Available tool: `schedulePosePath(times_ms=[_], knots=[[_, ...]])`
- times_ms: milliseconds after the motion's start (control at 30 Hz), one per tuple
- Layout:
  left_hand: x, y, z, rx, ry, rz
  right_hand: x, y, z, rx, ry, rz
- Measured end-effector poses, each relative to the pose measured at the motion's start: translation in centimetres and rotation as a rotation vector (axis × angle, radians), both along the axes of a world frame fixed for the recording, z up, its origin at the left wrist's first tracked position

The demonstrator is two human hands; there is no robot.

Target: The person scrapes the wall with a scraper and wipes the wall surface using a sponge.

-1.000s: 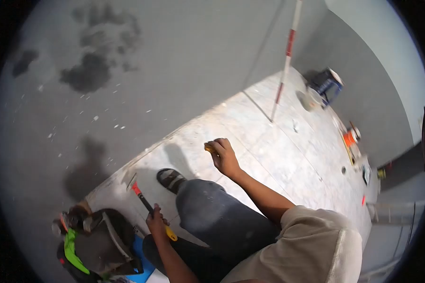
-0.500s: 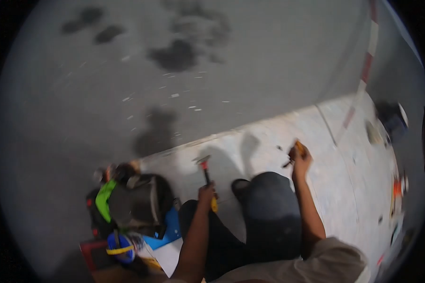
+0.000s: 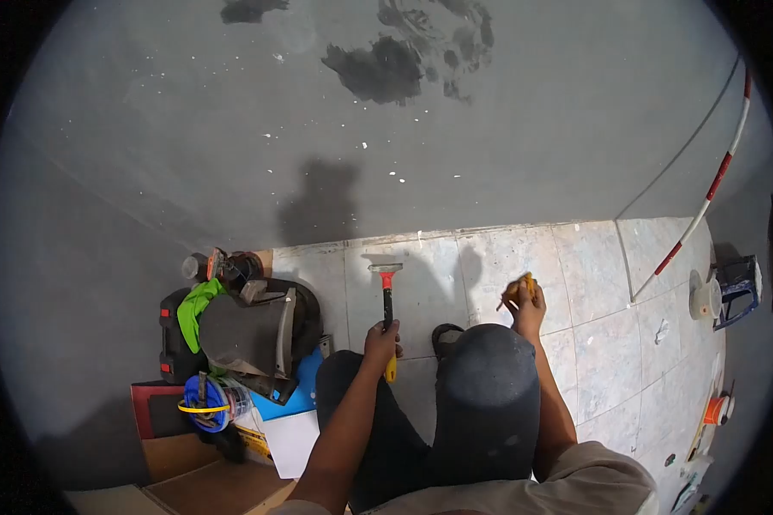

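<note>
The fingers of the left hand (image 3: pixel 383 342) were closed around the handle of a scraper (image 3: pixel 388 305), between its black shaft and its yellow end. The scraper's red neck and wide metal head pointed toward the wall (image 3: pixel 507 172); whether the head touched the floor (image 3: pixel 605 365) could not be told. The fingers of the right hand (image 3: pixel 526 311) were pinched on a small yellow object (image 3: pixel 528 281), its exact form unclear, held beyond the right knee.

A sandalled foot (image 3: pixel 446 338) was noted between the two hands, on the tiled floor. To the left lay a green cloth (image 3: pixel 195 311), beside a black case (image 3: pixel 173 339) with red latches. Nearer the person were a blue bucket (image 3: pixel 217 402) with a yellow handle, a blue sheet (image 3: pixel 299 390) and a white sheet (image 3: pixel 293 442). The wall bore dark patches and white specks. On the right, a red-and-white pole (image 3: pixel 718 180) stood tilted.
</note>
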State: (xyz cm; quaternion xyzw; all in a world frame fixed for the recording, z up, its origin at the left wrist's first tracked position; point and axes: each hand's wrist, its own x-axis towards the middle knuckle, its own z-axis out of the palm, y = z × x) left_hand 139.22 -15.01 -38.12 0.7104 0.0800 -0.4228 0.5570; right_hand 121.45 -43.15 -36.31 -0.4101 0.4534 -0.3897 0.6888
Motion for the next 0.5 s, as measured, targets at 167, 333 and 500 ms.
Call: schedulePosePath(times_ms=[167,333,500], knots=[[-0.2,2.8,1.0,-0.062,-0.088,0.041,6.9,0.5,-0.1,-0.327,-0.081,0.257],[0.5,5.4,1.0,0.036,-0.078,0.085,8.4,3.3,1.3,-0.112,-0.093,0.510],[1.0,5.0,0.3,-0.027,-0.045,0.125,6.1,1.7,0.9,-0.074,-0.035,0.360]])
